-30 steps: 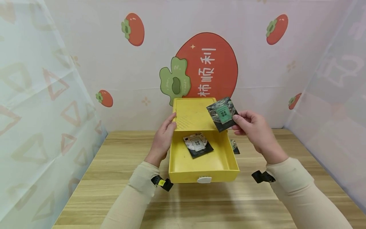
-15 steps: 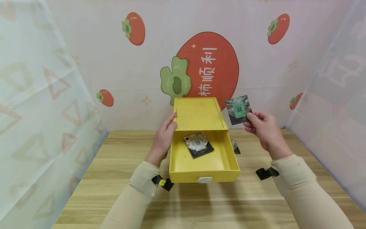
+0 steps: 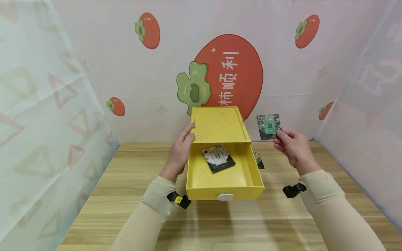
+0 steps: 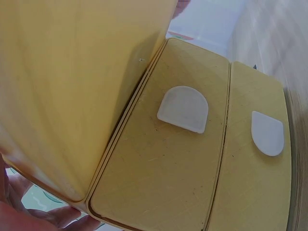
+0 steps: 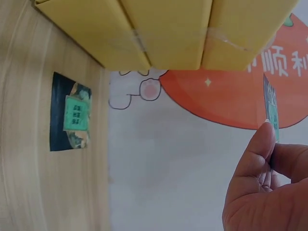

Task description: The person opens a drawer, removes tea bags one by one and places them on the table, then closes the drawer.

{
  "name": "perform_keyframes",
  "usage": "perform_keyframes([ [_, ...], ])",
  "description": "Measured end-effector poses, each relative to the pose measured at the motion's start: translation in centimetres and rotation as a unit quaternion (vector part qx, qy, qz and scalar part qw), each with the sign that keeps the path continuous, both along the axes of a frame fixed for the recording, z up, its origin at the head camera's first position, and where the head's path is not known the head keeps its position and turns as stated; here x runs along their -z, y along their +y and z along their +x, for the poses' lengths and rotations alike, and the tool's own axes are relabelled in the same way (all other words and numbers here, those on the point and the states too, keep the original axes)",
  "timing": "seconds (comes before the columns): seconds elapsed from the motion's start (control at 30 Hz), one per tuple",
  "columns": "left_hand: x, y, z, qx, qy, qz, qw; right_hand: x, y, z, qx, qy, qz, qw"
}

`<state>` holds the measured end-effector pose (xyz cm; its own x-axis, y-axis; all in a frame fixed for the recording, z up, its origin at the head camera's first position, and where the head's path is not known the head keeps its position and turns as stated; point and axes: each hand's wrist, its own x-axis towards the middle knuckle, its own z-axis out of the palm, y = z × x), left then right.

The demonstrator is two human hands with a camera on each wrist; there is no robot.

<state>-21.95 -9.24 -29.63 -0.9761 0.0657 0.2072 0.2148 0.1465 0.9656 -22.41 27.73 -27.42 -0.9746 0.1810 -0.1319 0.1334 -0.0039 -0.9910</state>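
My right hand (image 3: 293, 148) pinches a dark tea sachet (image 3: 269, 127) with a green label between thumb and fingers, in the air right of the yellow drawer cabinet (image 3: 218, 123). In the right wrist view the sachet (image 5: 271, 108) shows nearly edge-on. My left hand (image 3: 180, 150) rests against the cabinet's left side, its fingers extended along it. The top drawer (image 3: 232, 179) is pulled out, and a sachet with a white label (image 3: 218, 158) lies tilted inside. Another green-labelled sachet (image 5: 76, 115) lies flat on the table, mostly hidden behind the drawer in the head view.
In the left wrist view, two lower drawers are shut, each with a white handle (image 4: 184, 109). The cabinet stands on a wood-grain table (image 3: 141, 188) before a persimmon-print backdrop (image 3: 141, 73). Cloth side walls (image 3: 37, 132) border the table.
My right hand has carried its sachet right, away from over the cabinet's right edge, then slightly lower. The left hand and the open drawer look the same.
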Motion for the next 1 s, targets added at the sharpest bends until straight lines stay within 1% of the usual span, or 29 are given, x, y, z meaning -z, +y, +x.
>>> perform_keyframes([
  [0.03,0.0,0.0,0.0,0.000,0.000,0.000,1.0000,0.2,0.1,-0.1,0.001,-0.004,0.003,1.0000],
  [0.2,-0.2,0.1,0.1,0.000,0.002,0.003,1.0000,1.3,0.5,-0.6,0.004,-0.025,0.053,0.9982],
  [0.4,-0.2,0.1,0.2,-0.001,-0.001,0.002,1.0000,2.6,1.1,-0.9,0.005,-0.051,0.075,0.9959],
  [0.63,-0.1,0.1,0.1,-0.001,-0.003,0.002,1.0000,4.4,1.7,-1.0,0.002,-0.074,0.086,0.9936],
  [0.83,-0.1,0.1,0.0,-0.003,-0.003,0.003,1.0000,5.6,2.1,-1.1,0.002,-0.073,0.067,0.9950],
  [1.0,-0.1,0.1,0.0,-0.006,-0.002,0.002,1.0000,6.4,2.4,-1.2,0.003,-0.081,0.071,0.9942],
])
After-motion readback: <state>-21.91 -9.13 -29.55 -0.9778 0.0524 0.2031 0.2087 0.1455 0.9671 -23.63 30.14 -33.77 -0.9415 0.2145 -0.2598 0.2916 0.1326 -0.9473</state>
